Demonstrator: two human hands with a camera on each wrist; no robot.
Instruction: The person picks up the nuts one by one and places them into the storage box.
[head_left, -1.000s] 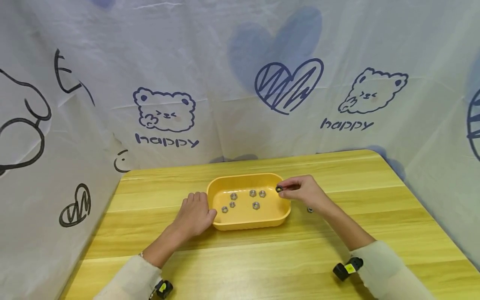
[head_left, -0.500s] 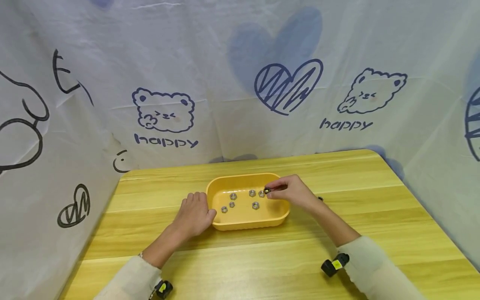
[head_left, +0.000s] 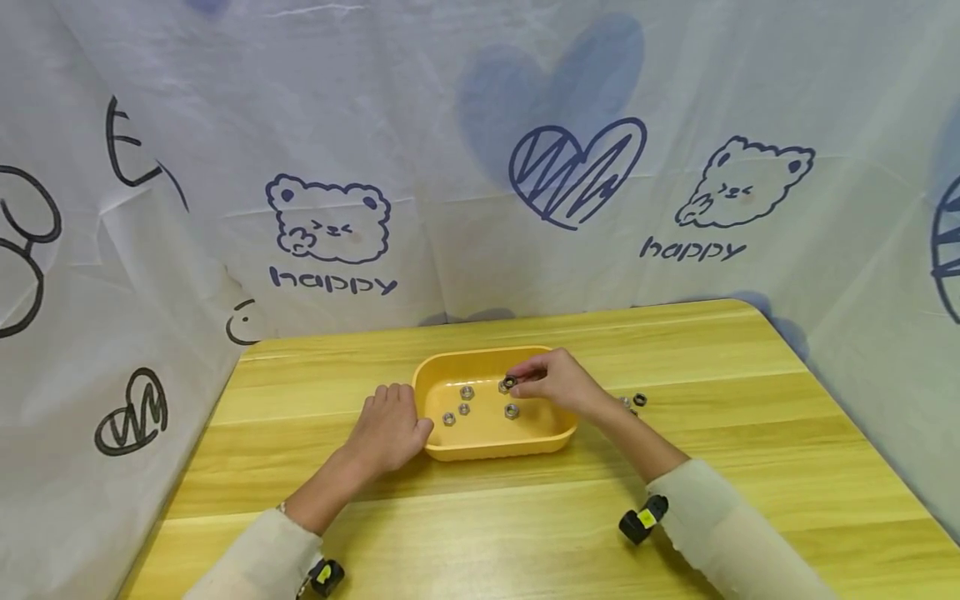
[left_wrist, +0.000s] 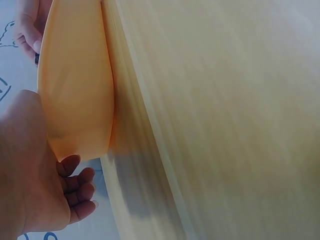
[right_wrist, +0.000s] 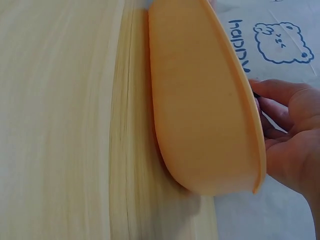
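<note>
A yellow plastic tray [head_left: 487, 450] stands on the table. My left hand [head_left: 390, 429] grips its left end, thumb at the rim and fingers curled outside, as the left wrist view shows too. Over the right half of the tray, my right hand [head_left: 558, 383] pinches a dark hex nut [head_left: 511, 382] between thumb and fingertips. Several silver hex nuts lie in the tray, among them one nut [head_left: 512, 411] just below the held one and another nut [head_left: 449, 419] near the left thumb. The held nut partly covers a silver nut behind it.
Right of the tray, a dark nut [head_left: 640, 399] lies on the wood-grain table [head_left: 480, 525], with a silver nut [head_left: 625, 402] beside it, partly hidden by the right forearm. A printed white cloth [head_left: 465, 167] hangs behind the table.
My right hand has moved left over the tray with the dark nut, uncovering nuts on the table to the right. My left hand has stayed at the tray's end.
</note>
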